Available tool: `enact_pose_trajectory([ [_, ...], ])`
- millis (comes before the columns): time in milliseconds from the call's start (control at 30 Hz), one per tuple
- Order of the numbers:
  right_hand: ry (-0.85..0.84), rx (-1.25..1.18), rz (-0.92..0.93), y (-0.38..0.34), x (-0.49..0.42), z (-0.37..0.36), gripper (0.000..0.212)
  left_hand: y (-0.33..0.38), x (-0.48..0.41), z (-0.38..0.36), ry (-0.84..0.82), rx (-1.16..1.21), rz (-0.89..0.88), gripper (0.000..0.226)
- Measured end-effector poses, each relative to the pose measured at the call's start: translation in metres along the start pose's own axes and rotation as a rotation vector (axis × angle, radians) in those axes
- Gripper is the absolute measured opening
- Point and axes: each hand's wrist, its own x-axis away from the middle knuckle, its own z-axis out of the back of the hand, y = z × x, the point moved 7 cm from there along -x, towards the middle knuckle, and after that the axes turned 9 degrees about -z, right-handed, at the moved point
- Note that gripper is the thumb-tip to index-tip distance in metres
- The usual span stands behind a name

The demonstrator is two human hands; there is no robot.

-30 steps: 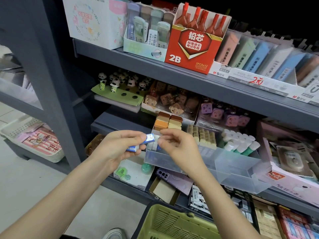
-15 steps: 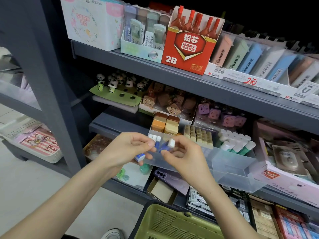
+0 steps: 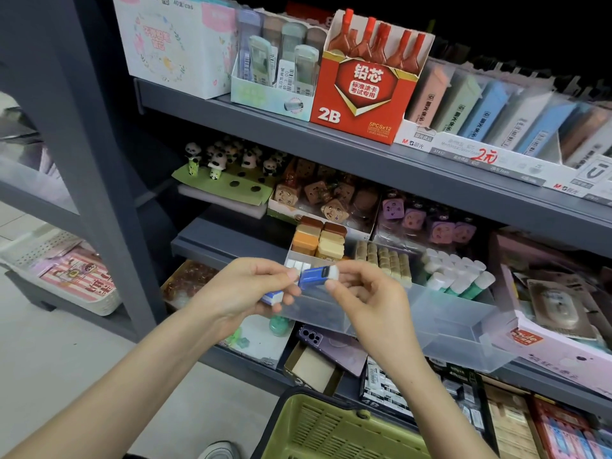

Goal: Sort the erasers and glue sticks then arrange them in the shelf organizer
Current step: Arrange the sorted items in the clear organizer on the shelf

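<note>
Head view: organizer (image 3: 447,326) of glue sticks (image 3: 458,276); blue eraser (image 3: 316,273) in right hand (image 3: 367,303) pinch, second eraser (image 3: 272,297) in left hand (image 3: 241,289) grip

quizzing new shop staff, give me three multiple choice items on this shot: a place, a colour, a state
1. Where do the glue sticks stand? A top shelf B clear organizer C floor
2. Sleeve colour of the eraser held up? A red B blue C yellow
3. The right hand is: A idle B flat on a box C pinching the eraser
Answers: B, their white caps show inside its right side; B, blue sleeve with a white end; C, thumb and fingers close on it.
</note>
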Motion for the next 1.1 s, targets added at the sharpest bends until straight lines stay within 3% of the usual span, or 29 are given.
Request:
enact_pose_trajectory([
  [67, 0.055, 0.108, -0.013, 0.004, -0.009, 0.008, 0.013, 0.002, -0.002, 0.012, 0.096, 0.064, -0.002, 0.016],
  [200, 0.015, 0.635, 0.018, 0.009, -0.03, -0.003, 0.013, 0.003, -0.003, 0.035, 0.263, 0.299, 0.03, 0.013],
  [333, -0.062, 0.718, 0.02, 0.013, -0.043, -0.026, 0.02, 0.0, -0.002, 0.036, 0.225, 0.303, 0.067, 0.031],
  [633, -0.093, 0.64, -0.048, 0.019, -0.055, -0.047, 0.014, 0.004, -0.003, 0.041, 0.21, -0.118, -0.063, 0.015],
  [833, -0.11, 0.623, -0.078, 0.018, -0.055, -0.046, 0.024, 0.014, -0.001, 0.042, 0.232, -0.366, -0.173, 0.011],
  [1000, -0.042, 0.465, 0.01, 0.003, -0.037, -0.025, 0.021, 0.017, -0.001, 0.036, 0.213, -0.326, -0.208, 0.014],
  [1100, -0.126, 0.335, 0.082, -0.009, -0.018, -0.028, 0.032, 0.017, 0.0, 0.027, 0.138, -0.218, -0.183, 0.015],
])
